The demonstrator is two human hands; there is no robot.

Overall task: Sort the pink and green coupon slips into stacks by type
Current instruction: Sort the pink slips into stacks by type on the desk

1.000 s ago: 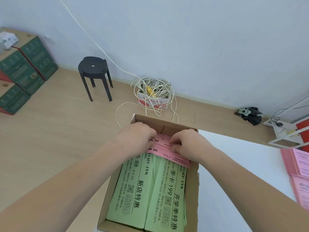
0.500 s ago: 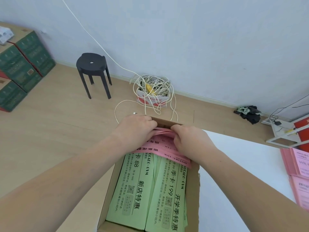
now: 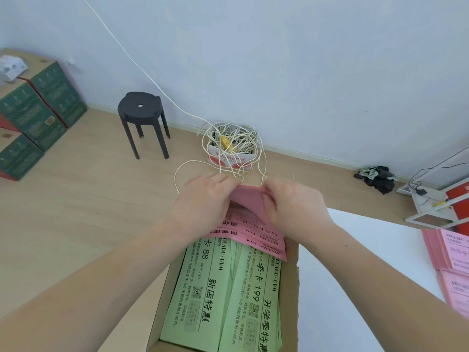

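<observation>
We've got both hands bunched at the far end of the cardboard box point(image 3: 290, 288), left hand point(image 3: 203, 200) and right hand point(image 3: 294, 203) gripping the pink slips point(image 3: 250, 199), so that end's blocked. The box's near end is open from above, over the green slips point(image 3: 200, 288). Right of the box, past its upright wall, the white table point(image 3: 368, 262) is bare up to the pink stacks point(image 3: 451, 255).

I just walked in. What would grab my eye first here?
The left hand and right hand grip pink slips at the far end of a cardboard box, over bright green slips. Pink stacks lie on the white table at right.
</observation>
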